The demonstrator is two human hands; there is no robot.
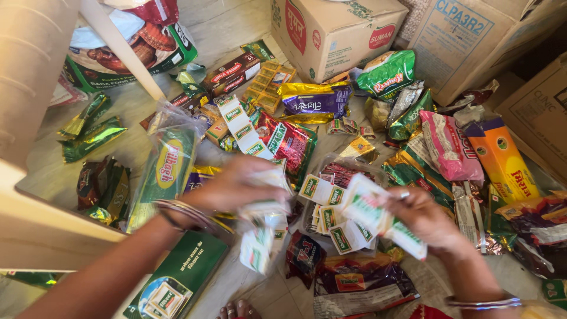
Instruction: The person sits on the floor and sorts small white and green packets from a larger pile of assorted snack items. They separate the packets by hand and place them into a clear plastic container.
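- I am watching both hands working over a tiled floor crowded with packets, and the sorting is looking only partly done, in my judgement.
- My left hand is closing around a hanging strip of small white and green sachets; the strip is blurred, so I cannot count its sachets.
- My right hand is gripping a second bunch of the same sachets, held just above the floor at the middle of the view.
- Between the two hands, a loose heap of sachets is lying on a clear bag; I am making out about five there, though some are overlapping.
- Another strip of sachets is trailing across the pile further up, showing about four, and nothing is touching it.
- Much is looking left to handle: packets are lying scattered on every side rather than in groups.
- I am counting two cardboard boxes at the top and a third at the right edge.
- One purple and gold pouch, one pink packet and one orange packet are lying well apart from both hands.
- One flat green box is lying under my left forearm.
- Bangles are showing on both wrists, and toes at the bottom edge.
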